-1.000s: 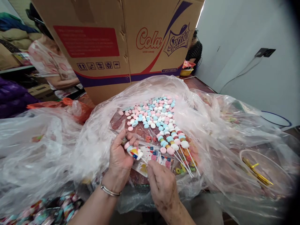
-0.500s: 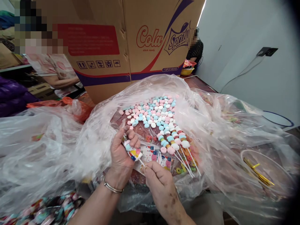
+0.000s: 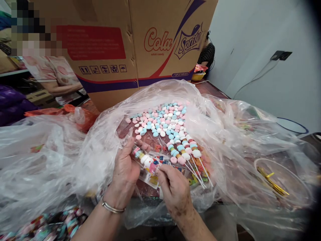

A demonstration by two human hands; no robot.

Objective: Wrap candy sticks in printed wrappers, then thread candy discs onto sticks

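My left hand [image 3: 125, 169], palm turned up with a metal bangle at the wrist, curls its thumb and fingers round the upper part of a candy stick [image 3: 146, 160] in a clear printed wrapper. White, pink and blue pieces show through the film. At the lower end of that candy stick, my right hand [image 3: 175, 189] is closed in a pinch; whether it grips the stick or the film is hidden. To the right lie several unwrapped candy sticks [image 3: 185, 151] with white handles. Flat printed wrappers [image 3: 160, 158] lie partly behind my hands.
Loose pastel candies [image 3: 163, 122] spread over a plastic sheet [image 3: 100, 140]. Small coloured rings [image 3: 194, 180] lie beneath the sticks. Behind stands a large carton [image 3: 107, 77]. Gold ties [image 3: 272, 180] sit at right, wrapped sweets [image 3: 55, 222] at lower left. Two people are beyond.
The wrapped candy stick now shows more of its length between my hands. My left fingers have loosened and spread a little, and my right hand has moved slightly right. The view has shifted slightly.
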